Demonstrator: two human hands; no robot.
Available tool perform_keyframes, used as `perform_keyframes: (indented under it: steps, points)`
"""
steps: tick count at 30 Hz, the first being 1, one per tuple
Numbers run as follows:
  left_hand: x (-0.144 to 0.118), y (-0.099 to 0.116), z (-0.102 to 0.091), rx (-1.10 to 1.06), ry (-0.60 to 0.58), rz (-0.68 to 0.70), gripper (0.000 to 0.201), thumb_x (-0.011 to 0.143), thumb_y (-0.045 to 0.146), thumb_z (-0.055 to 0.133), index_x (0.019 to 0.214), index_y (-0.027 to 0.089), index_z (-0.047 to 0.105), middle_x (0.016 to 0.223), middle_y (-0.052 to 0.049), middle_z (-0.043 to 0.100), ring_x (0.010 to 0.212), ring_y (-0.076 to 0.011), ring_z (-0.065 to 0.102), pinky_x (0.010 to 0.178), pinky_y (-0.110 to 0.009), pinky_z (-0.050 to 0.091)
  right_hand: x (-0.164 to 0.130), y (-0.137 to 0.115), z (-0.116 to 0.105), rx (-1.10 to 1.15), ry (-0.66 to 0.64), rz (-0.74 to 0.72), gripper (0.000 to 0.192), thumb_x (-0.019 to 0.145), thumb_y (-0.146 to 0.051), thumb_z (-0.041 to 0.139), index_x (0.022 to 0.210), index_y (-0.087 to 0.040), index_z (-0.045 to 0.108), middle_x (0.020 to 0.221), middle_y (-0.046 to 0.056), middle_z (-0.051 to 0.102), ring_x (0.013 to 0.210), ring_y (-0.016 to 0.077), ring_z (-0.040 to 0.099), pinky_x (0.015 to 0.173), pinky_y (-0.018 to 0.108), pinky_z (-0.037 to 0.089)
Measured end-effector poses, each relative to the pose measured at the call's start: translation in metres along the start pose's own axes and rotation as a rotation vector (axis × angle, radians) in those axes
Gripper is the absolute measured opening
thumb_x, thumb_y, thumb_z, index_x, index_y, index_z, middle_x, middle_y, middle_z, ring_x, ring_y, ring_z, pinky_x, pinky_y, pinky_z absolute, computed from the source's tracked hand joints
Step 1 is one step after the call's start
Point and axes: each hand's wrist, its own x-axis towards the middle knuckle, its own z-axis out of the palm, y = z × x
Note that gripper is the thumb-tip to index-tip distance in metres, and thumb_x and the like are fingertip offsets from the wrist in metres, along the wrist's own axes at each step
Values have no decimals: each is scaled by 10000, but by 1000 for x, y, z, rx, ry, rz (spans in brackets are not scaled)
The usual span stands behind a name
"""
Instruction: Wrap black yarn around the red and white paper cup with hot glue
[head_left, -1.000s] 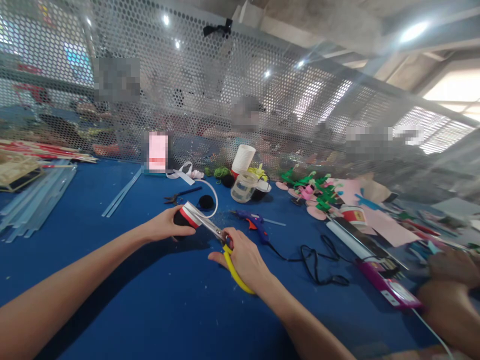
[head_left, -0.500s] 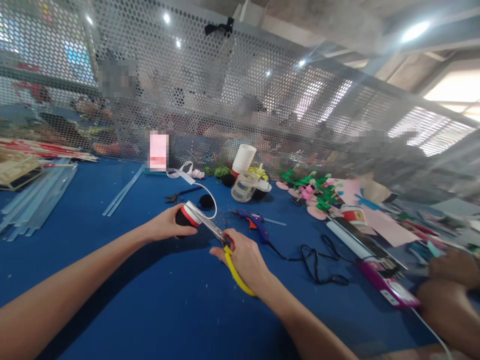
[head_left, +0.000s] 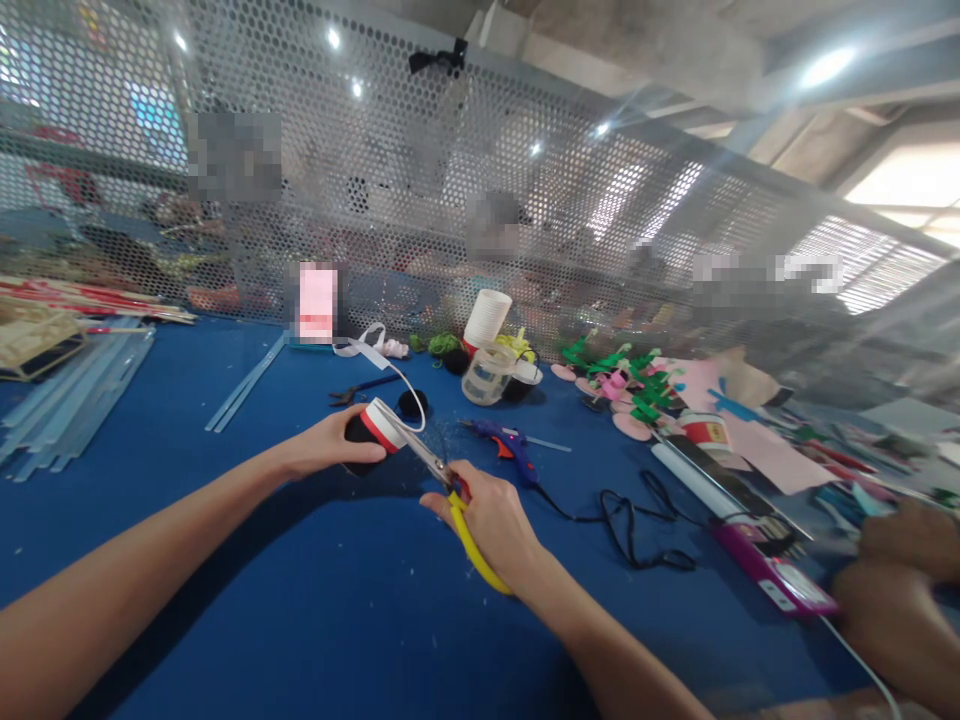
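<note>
My left hand [head_left: 330, 442] is closed around a small paper cup [head_left: 385, 425], tilted, black on its body with a red band and a white rim. From the rim a narrow white strip [head_left: 412, 390] curls up and back. My right hand [head_left: 491, 510] grips scissors [head_left: 471, 545] by their yellow handles, and the metal blades reach to the cup's rim, where the strip hangs off. How far apart the blades are is hard to see. Just behind the cup lies a round black ball [head_left: 412, 404], beside black pliers [head_left: 360, 388].
A blue glue gun [head_left: 506, 445] with a black cable [head_left: 630, 515] lies right of the scissors. Behind it stand a clear jar [head_left: 489, 375] and stacked white cups [head_left: 489, 317]. Glue sticks [head_left: 79, 400] lie left; a purple power strip [head_left: 776, 570] and another person's hands [head_left: 900, 570] are right.
My left hand and the cup have shifted slightly left and towards me. The white strip's curl has moved a little left with it. My right hand stays nearly in place.
</note>
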Motion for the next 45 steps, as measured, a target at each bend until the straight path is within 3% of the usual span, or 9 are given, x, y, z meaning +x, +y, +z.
perform_keyframes:
  steps: [3, 5, 9, 13, 21, 29, 45]
  points:
    - [-2, -1, -3, -162, -97, -63, 515, 594, 393, 611, 1021, 150, 456, 761, -31, 574, 636, -142, 554, 606, -298, 447, 0, 0, -1, 5, -10, -8, 318, 655, -475, 544, 755, -173, 534, 560, 1, 546, 492, 132, 505, 469, 215, 340]
    - [-2, -1, -2, -175, -103, -93, 454, 599, 383, 611, 968, 151, 485, 700, -10, 565, 583, -125, 544, 579, -288, 444, 1, 1, -1, 9, -25, -26, 342, 639, -486, 552, 772, -171, 528, 590, 8, 551, 516, 136, 510, 487, 222, 354]
    - [-1, 0, 1, -4, -14, -33, 432, 579, 342, 634, 949, 150, 518, 778, -25, 589, 701, -152, 544, 639, -288, 437, 1, 2, -1, 23, -52, -38, 398, 597, -492, 587, 814, -167, 512, 656, 23, 552, 565, 148, 513, 517, 236, 373]
    - [0, 0, 4, 132, -14, 28, 466, 578, 339, 630, 984, 137, 521, 884, -50, 589, 833, -187, 520, 705, -298, 422, 1, 2, 1, 43, -47, -41, 403, 594, -486, 592, 821, -166, 501, 682, 28, 545, 606, 156, 509, 538, 241, 381]
    - [1, -2, 8, 206, 47, 16, 490, 572, 372, 627, 969, 126, 479, 683, 1, 548, 546, -102, 482, 508, -235, 404, 0, 0, 1, 33, -39, -32, 335, 637, -475, 561, 770, -170, 519, 602, 4, 541, 522, 132, 497, 471, 214, 342]
    - [1, -1, 8, 242, 64, 62, 541, 565, 375, 632, 1007, 115, 459, 709, -6, 529, 518, -82, 444, 479, -216, 387, 0, -1, 0, 35, -34, -11, 300, 648, -463, 557, 742, -179, 529, 573, 2, 551, 497, 133, 503, 452, 209, 337]
    - [3, -6, 5, 313, 123, 148, 566, 568, 363, 628, 1036, 97, 455, 882, -68, 573, 779, -178, 520, 703, -304, 414, -1, 0, -2, -17, -20, -24, 290, 657, -462, 550, 729, -182, 541, 547, 3, 560, 479, 139, 512, 440, 207, 313]
